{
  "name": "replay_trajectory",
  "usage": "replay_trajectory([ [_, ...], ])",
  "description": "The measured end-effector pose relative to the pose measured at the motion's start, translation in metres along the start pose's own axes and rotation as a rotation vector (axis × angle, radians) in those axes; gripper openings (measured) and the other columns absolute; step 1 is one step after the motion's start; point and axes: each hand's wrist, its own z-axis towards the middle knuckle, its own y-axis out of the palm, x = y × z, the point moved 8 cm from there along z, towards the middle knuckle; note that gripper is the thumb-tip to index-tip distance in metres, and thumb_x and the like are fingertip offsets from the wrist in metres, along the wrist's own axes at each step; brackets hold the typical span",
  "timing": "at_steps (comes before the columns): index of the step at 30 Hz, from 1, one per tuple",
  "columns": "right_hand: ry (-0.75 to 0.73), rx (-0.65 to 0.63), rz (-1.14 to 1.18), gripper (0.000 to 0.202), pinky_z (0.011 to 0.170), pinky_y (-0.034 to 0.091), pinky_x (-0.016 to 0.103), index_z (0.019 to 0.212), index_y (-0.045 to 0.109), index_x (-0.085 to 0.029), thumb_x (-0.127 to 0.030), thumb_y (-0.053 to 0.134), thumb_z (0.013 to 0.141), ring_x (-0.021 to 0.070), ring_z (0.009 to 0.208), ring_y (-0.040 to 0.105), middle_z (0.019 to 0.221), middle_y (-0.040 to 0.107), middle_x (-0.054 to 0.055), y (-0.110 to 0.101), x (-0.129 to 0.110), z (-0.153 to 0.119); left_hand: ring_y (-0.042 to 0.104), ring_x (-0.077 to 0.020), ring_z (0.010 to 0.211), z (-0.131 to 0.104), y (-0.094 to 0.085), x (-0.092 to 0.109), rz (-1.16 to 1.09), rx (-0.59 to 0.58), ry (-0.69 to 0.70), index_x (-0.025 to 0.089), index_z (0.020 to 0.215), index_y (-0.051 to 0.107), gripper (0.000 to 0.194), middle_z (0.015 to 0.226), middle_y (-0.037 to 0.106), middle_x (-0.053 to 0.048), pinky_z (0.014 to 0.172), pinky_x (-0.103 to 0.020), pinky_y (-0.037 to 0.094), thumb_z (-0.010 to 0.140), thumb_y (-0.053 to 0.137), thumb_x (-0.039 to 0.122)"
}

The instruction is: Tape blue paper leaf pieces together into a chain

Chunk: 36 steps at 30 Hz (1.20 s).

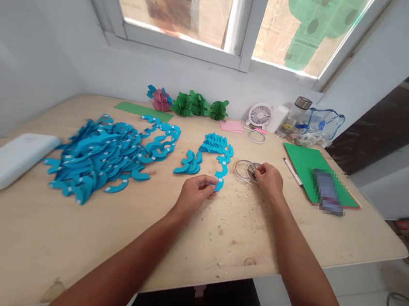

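My left hand is closed, its thumb and fingers pinching the near end of a blue paper arc. A string of joined blue arcs runs from it to a tightly stacked row farther back. Small white squares show on several arcs. My right hand is closed at the right side of a thin tape roll, fingertips pinching its edge. A ring-shaped roll lies against it on the left. A small bunch of blue arcs sits left of the string.
A big pile of blue arcs covers the left of the wooden table; a white power bank lies beside it. Green paper flowers, a fan and a bottle stand behind. A green sheet and phone lie right.
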Motion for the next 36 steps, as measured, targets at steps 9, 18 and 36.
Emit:
replay_trajectory([
  [9, -0.003, -0.026, 0.038, 0.010, 0.057, 0.030, 0.025, 0.073, 0.060, -0.020, -0.026, 0.052, 0.074, 0.0160, 0.069, 0.055, 0.075, 0.065, 0.003, 0.002, -0.002, 0.000, 0.057, -0.0113, 0.053, 0.001, -0.002, -0.002, -0.020, 0.013, -0.021, 0.015, 0.073, 0.068, 0.012, 0.061, 0.065, -0.001, 0.054, -0.023, 0.047, 0.062, 0.062, 0.016],
  [18, 0.029, -0.003, 0.049, 0.010, 0.054, 0.029, 0.024, 0.069, 0.059, -0.020, -0.026, 0.051, 0.073, 0.0155, 0.064, 0.054, 0.069, 0.064, 0.003, 0.004, 0.001, 0.001, 0.057, -0.0107, 0.054, 0.000, -0.004, 0.000, -0.036, 0.046, -0.059, 0.013, 0.076, 0.068, 0.018, 0.066, 0.066, -0.003, 0.054, -0.022, 0.046, 0.061, 0.067, 0.021],
  [36, -0.345, -0.450, 0.884, 0.011, 0.058, 0.039, 0.023, 0.067, 0.059, -0.017, -0.027, 0.060, 0.072, 0.0126, 0.070, 0.055, 0.084, 0.063, 0.003, 0.024, -0.101, -0.055, 0.062, -0.0136, 0.057, 0.007, -0.010, -0.017, -0.239, 0.133, -0.094, 0.010, 0.092, 0.063, 0.032, 0.064, 0.068, -0.005, 0.063, -0.027, 0.051, 0.061, 0.067, 0.015],
])
